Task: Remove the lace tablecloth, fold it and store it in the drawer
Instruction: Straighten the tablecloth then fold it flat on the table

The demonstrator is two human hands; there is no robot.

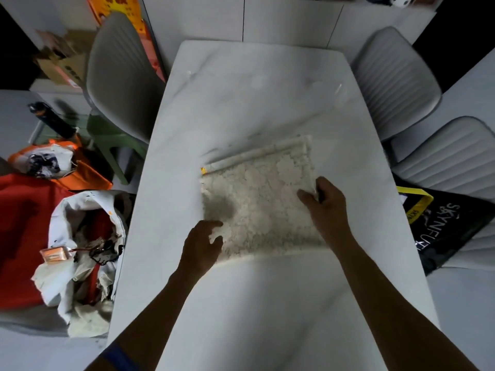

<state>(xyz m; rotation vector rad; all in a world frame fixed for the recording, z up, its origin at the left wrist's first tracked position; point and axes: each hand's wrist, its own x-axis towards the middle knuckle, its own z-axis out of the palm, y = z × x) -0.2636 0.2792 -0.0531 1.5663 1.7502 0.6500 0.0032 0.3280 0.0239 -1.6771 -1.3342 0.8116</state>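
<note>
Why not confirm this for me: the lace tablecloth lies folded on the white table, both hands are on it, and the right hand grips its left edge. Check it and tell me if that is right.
One detail is wrong. In the head view the right hand grips the right edge of the folded lace tablecloth, not the left. The left hand rests at its near left corner. The rest stands: it lies folded on the white table.
</note>
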